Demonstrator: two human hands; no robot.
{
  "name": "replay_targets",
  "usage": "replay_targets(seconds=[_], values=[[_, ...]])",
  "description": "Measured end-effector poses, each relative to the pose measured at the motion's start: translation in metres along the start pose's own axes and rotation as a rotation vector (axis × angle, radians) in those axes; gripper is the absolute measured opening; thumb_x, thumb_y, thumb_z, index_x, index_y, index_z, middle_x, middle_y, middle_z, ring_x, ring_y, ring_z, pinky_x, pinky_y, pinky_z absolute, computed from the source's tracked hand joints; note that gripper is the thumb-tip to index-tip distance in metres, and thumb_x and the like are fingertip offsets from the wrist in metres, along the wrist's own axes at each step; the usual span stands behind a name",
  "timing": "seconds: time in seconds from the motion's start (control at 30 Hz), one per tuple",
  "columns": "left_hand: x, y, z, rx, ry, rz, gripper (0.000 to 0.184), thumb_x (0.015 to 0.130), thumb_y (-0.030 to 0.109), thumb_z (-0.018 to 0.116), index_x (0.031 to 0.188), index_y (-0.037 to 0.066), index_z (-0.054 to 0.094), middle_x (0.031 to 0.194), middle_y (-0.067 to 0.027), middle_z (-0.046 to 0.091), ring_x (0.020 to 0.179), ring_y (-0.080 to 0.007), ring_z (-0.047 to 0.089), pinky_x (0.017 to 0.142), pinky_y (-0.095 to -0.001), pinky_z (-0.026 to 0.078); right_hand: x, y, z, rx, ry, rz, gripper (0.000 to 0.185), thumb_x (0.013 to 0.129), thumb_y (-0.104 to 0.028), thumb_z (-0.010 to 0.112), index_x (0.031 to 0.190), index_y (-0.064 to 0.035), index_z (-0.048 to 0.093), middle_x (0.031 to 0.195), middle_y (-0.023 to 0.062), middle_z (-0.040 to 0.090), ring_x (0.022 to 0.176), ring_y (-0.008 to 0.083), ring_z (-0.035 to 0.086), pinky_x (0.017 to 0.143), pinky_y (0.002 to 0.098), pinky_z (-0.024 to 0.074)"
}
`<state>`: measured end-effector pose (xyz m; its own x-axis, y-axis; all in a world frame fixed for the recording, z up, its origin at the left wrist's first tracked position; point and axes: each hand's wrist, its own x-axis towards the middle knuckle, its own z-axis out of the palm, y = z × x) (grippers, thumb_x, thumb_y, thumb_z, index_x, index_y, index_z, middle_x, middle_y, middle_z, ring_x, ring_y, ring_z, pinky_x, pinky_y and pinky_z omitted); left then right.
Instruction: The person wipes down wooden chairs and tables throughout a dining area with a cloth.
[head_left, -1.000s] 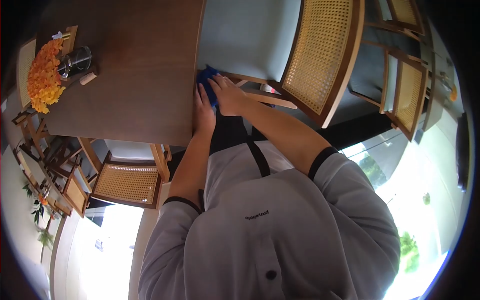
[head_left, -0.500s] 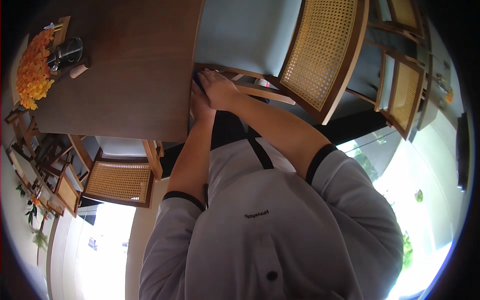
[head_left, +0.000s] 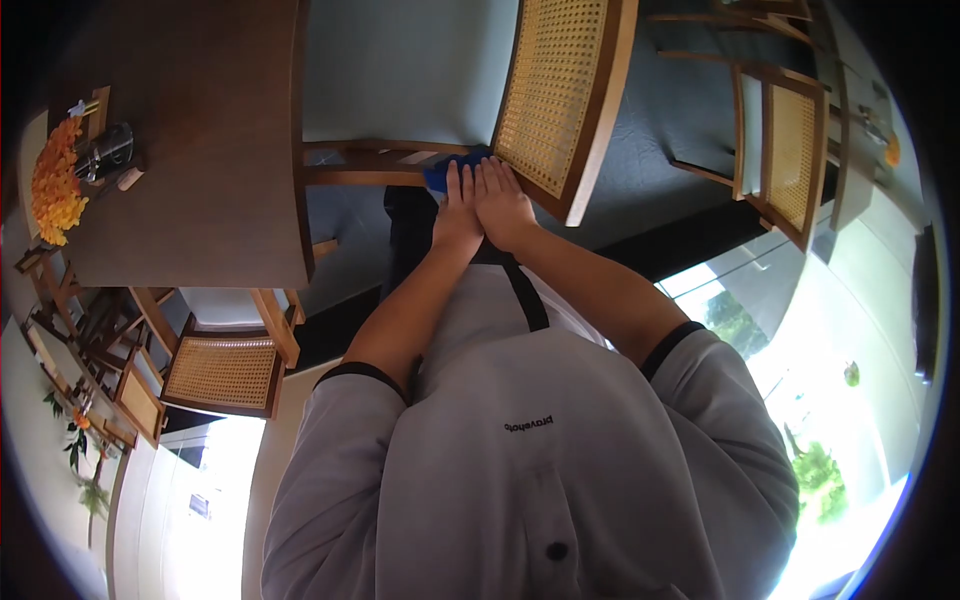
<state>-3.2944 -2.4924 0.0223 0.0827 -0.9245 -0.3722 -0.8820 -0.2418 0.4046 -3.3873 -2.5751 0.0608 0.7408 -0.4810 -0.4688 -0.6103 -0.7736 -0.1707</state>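
Observation:
A blue cloth lies over the wooden armrest of a chair, at the end by the woven cane backrest. My left hand presses the cloth to the wood, fingers stretched forward over it. Close against it, my right hand lies flat with straight fingers, its tips at the cloth's edge beside the backrest frame. The fingers hide part of the cloth. Beyond the armrest is the chair's pale grey seat.
A dark wooden table stands left of the chair, bearing orange flowers and a dark glass holder. Another cane-backed chair is at the table's near side. More chairs stand to the right, near bright windows.
Both hands and the blue cloth have moved right along the armrest, from beside the table edge to the backrest. My right hand, earlier over the left, now lies beside it.

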Motion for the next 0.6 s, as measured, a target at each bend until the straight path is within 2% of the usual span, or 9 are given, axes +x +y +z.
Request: replay_targets(seconds=[0.03,0.1,0.17,0.23,0.33,0.43,0.6], values=[[0.002,0.004,-0.001,0.129,0.032,0.058,0.068,0.094,0.020,0.052,0.152,0.000,0.022,0.155,-0.0242,0.024,0.138,-0.0392,0.040,0.099,-0.0405,0.052,-0.002,0.002,-0.001,-0.022,-0.019,-0.040,0.063,0.089,-0.013,0.051,0.144,0.0113,0.035,0.150,0.0295,0.036,0.145,0.0406,0.030,0.122,0.0455,0.0204],[0.005,-0.003,0.011,0.006,0.036,0.009,0.061,0.094,0.021,0.051,0.148,0.004,0.030,0.151,-0.0187,0.032,0.118,-0.0363,0.057,0.092,-0.0432,0.055,-0.003,0.002,-0.005,-0.035,-0.052,-0.034,0.064,0.088,-0.013,0.052,0.144,0.0119,0.034,0.153,0.0301,0.031,0.147,0.0403,0.025,0.123,0.0451,0.0170],[0.006,-0.010,0.015,-0.085,-0.011,-0.066,0.053,0.094,0.022,0.051,0.143,0.008,0.037,0.146,-0.0131,0.039,0.101,-0.0333,0.067,0.084,-0.0459,0.057,-0.003,0.000,-0.009,-0.005,-0.067,-0.033,0.066,0.088,-0.013,0.053,0.145,0.0122,0.033,0.155,0.0299,0.026,0.148,0.0399,0.021,0.123,0.0449,0.0145],[0.012,-0.013,-0.001,-0.146,-0.090,-0.177,0.045,0.094,0.023,0.052,0.137,0.014,0.044,0.140,-0.0073,0.045,0.086,-0.0301,0.071,0.076,-0.0485,0.058,-0.006,0.001,-0.010,0.057,-0.053,-0.055,0.067,0.087,-0.013,0.054,0.145,0.0120,0.032,0.158,0.0291,0.021,0.149,0.0394,0.019,0.123,0.0450,0.0127],[0.015,-0.012,-0.025,-0.003,-0.171,-0.172,0.036,0.094,0.023,0.049,0.129,0.018,0.045,0.137,-0.0059,0.046,0.084,-0.0313,0.072,0.082,-0.0466,0.057,-0.002,-0.005,-0.008,0.026,-0.076,-0.010,0.071,0.086,-0.015,0.056,0.147,0.0109,0.030,0.159,0.0287,0.017,0.149,0.0391,0.018,0.123,0.0461,0.0131],[0.005,-0.038,-0.016,0.137,0.032,-0.171,0.037,0.094,0.025,0.050,0.130,0.020,0.044,0.138,-0.0041,0.046,0.089,-0.0317,0.071,0.078,-0.0531,0.056,0.016,-0.028,-0.001,0.025,-0.049,0.011,0.070,0.087,-0.015,0.056,0.147,0.0097,0.030,0.157,0.0291,0.023,0.149,0.0395,0.020,0.123,0.0478,0.0132],[-0.005,-0.103,-0.053,0.030,-0.070,-0.297,0.040,0.092,0.029,0.054,0.130,0.020,0.044,0.140,-0.0040,0.045,0.093,-0.0355,0.070,0.079,-0.0580,0.055,0.079,-0.088,0.000,0.076,0.013,0.023,0.060,0.088,-0.015,0.056,0.140,0.0083,0.038,0.146,0.0263,0.040,0.145,0.0401,0.029,0.121,0.0492,0.0194]])
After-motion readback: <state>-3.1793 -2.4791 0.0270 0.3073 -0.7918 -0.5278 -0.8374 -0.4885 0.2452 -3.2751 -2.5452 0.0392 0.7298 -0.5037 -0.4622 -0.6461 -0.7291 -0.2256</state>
